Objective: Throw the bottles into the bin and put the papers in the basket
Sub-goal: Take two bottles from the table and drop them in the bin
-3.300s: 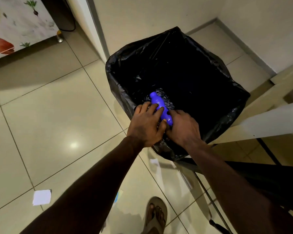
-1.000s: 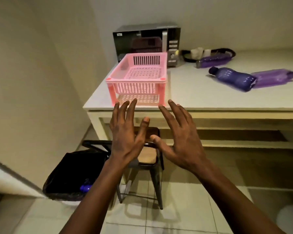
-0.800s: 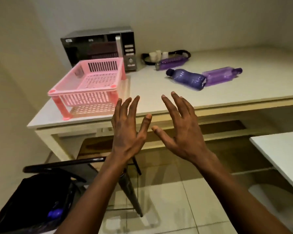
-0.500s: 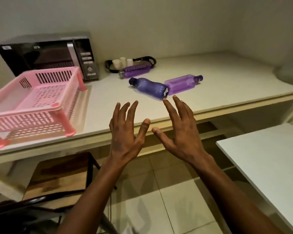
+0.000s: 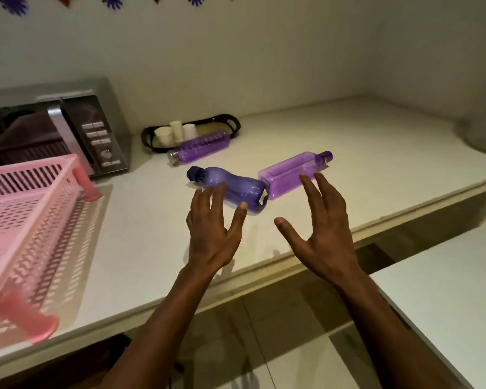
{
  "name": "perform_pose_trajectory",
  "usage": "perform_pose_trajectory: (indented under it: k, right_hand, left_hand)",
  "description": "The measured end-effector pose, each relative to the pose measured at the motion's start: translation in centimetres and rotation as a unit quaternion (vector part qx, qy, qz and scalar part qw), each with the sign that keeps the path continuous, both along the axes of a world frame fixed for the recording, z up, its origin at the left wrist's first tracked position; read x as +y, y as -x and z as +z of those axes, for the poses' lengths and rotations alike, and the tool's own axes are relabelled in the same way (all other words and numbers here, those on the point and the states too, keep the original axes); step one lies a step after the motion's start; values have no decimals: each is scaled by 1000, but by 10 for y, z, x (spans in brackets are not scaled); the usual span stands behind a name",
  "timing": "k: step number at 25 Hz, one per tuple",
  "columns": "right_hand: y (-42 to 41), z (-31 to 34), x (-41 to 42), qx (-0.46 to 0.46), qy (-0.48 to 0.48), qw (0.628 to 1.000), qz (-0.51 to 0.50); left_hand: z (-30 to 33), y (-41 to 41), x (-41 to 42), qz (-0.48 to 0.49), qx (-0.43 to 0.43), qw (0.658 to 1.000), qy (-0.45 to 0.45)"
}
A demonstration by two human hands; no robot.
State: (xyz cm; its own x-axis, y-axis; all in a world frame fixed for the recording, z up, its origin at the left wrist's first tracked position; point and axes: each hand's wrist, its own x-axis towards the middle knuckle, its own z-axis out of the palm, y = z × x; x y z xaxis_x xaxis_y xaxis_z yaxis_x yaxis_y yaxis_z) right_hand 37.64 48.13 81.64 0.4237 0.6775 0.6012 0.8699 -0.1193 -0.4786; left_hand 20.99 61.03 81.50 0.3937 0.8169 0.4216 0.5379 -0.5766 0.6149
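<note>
Two bare hands are out in front of me over the white countertop (image 5: 362, 136), both spread wide with straight fingers and holding nothing. Working left to right: the pink slotted plastic basket (image 5: 26, 220) stands at the left edge of the counter, well apart from either hand, and I see no papers anywhere in view. My left hand (image 5: 212, 228) hovers just short of the dark blue-violet waisted plastic bottle (image 5: 230, 185). It lies on its side, long axis running left and slightly away, cap to the left, base to the right. That base touches or nearly touches the base of the pale purple square-sided plastic bottle (image 5: 289, 172), whose cap points right and away; my right hand (image 5: 326, 234) is the nearer one to it. A ribbed purple cylindrical bottle (image 5: 199, 147) lies farther back against a black oval tray (image 5: 233, 123). That makes three bottles and one basket. I judge each hand should close across the bottle ahead of it.
</note>
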Motion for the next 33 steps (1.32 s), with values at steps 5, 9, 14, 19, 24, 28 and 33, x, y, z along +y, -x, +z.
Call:
perform_pose_trajectory:
  k: [5, 9, 14, 19, 24, 28, 33]
  right_hand:
    - [-46, -6, 39, 31, 0, 999, -37]
    - [-86, -14, 64, 54, -7, 998, -29]
    - [-131, -16, 110, 94, -3, 995, 31]
    - [-159, -16, 162, 93, 52, 988, 110]
    - [-146, -11, 199, 103, 105, 961, 236]
    - [-120, -17, 219, 73, 145, 934, 319]
    - [-80, -20, 258, 76, 207, 914, 341]
  left_hand:
    - [0, -57, 59, -20, -17, 1000, 15]
    - [-6, -96, 86, -1, -3, 1000, 9]
    - [-9, -124, 118, 93, -24, 994, 42]
    - [-23, -129, 142, 205, 22, 974, 92]
    - [-33, -121, 140, 229, -124, 943, 209]
    - [-30, -110, 151, 255, -107, 930, 242]
    - [-15, -89, 177, 238, -174, 911, 287]
